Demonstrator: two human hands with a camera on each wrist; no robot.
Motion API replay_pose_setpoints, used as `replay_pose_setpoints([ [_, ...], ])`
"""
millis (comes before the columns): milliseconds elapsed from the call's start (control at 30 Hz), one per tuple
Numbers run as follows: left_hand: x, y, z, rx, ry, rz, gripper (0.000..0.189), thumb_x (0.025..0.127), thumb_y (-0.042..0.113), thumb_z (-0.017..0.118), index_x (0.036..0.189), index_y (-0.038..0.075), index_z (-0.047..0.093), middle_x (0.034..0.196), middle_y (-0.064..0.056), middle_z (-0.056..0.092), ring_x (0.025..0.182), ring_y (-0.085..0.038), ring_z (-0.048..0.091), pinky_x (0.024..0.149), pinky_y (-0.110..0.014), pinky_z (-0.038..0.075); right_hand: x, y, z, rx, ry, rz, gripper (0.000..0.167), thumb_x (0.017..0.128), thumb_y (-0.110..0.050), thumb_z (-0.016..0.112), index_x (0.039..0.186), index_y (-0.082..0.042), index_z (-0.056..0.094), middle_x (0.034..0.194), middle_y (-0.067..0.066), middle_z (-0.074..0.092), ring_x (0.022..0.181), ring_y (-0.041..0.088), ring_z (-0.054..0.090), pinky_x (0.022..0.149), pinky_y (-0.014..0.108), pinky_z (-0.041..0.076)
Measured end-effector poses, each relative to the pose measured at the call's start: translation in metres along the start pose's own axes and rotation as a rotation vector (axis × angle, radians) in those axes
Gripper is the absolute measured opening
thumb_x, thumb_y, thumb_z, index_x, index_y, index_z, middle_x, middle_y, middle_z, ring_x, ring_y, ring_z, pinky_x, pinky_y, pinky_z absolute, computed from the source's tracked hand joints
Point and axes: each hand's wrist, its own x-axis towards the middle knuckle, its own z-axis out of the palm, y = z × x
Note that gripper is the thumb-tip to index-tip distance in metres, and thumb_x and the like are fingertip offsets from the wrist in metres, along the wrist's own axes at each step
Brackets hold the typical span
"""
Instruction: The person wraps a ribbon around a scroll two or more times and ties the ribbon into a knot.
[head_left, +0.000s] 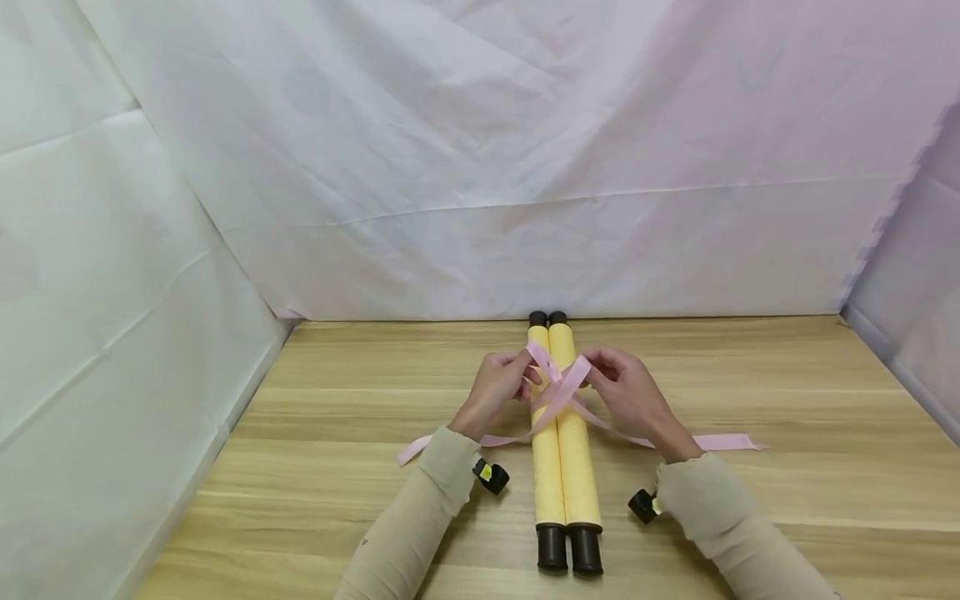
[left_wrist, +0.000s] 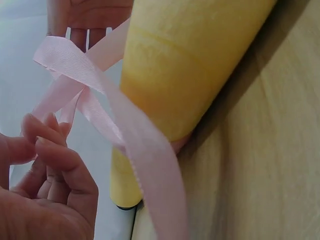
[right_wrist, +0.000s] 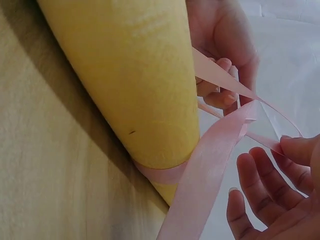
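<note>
Two yellow rolled scrolls with dark brown end knobs lie side by side, lengthwise, on the table. A pink ribbon wraps round both near their middle and crosses on top in loops. From the left side, my left hand pinches one ribbon loop between thumb and fingers. Opposite it, my right hand pinches another loop between thumb and index finger; its other fingers are loosely bent in the right wrist view. Loose ribbon tails run out under both wrists. In the left wrist view the ribbon hangs before a scroll.
The wood-grain table extends to both sides of the scrolls. A white cloth wall stands along the back edge, close to the far knobs, and another cloth wall runs along the left. Small black wrist cameras sit at both cuffs.
</note>
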Motion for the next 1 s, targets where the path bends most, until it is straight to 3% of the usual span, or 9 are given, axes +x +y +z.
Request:
replay_pose_setpoints([
  [167,0.001,0.000,0.002,0.023,-0.055,0.039,0.032,0.098,0.033,0.063,0.096,0.003,0.074,0.071,0.000,0.064,0.054,-0.009,0.055,0.056,-0.021,0.048,0.002,0.005,-0.002,0.009,-0.008,0.003,0.017,0.102,-0.014,0.056,0.106,-0.002,0.067,0.095,0.010,0.068,0.086,0.020,0.066,0.079,0.031,0.054],
  [333,0.000,0.002,0.000,0.086,-0.144,0.063,0.024,0.098,0.023,0.064,0.099,0.001,0.075,0.079,0.000,0.067,0.069,-0.010,0.062,0.069,-0.026,0.054,0.004,0.004,-0.003,0.022,-0.008,-0.004,0.016,0.101,-0.011,0.057,0.107,0.000,0.067,0.095,0.011,0.068,0.085,0.020,0.067,0.077,0.034,0.055],
  [433,-0.002,0.003,-0.002,0.147,-0.193,0.074,0.020,0.097,0.017,0.063,0.105,0.003,0.076,0.085,-0.002,0.070,0.076,-0.011,0.063,0.076,-0.030,0.054,0.004,0.004,-0.004,0.026,-0.006,-0.005,0.017,0.101,-0.011,0.057,0.107,0.001,0.067,0.095,0.012,0.068,0.085,0.021,0.066,0.077,0.035,0.055],
  [567,-0.004,0.003,-0.008,0.259,-0.272,0.115,0.019,0.096,0.012,0.062,0.108,0.010,0.077,0.098,-0.002,0.071,0.083,-0.014,0.059,0.075,-0.031,0.051,0.003,0.003,-0.004,0.011,-0.008,0.021,0.018,0.101,-0.016,0.059,0.105,-0.002,0.068,0.094,0.010,0.068,0.085,0.027,0.064,0.075,0.032,0.053],
  [767,-0.005,0.001,-0.015,0.440,-0.407,0.204,0.031,0.092,0.008,0.060,0.114,0.024,0.075,0.104,0.004,0.070,0.096,-0.019,0.061,0.079,-0.035,0.051,0.002,0.003,-0.005,0.001,-0.006,0.033,0.016,0.101,-0.014,0.058,0.104,-0.002,0.067,0.092,0.009,0.067,0.085,0.028,0.064,0.074,0.032,0.052],
  [1000,-0.004,0.003,-0.013,0.555,-0.475,0.236,0.046,0.090,0.006,0.069,0.133,0.020,0.063,0.103,0.004,0.069,0.101,-0.012,0.061,0.081,-0.028,0.048,0.003,0.003,-0.005,0.010,-0.010,0.000,0.015,0.101,-0.010,0.057,0.106,0.001,0.067,0.094,0.013,0.068,0.085,0.023,0.065,0.077,0.034,0.054],
])
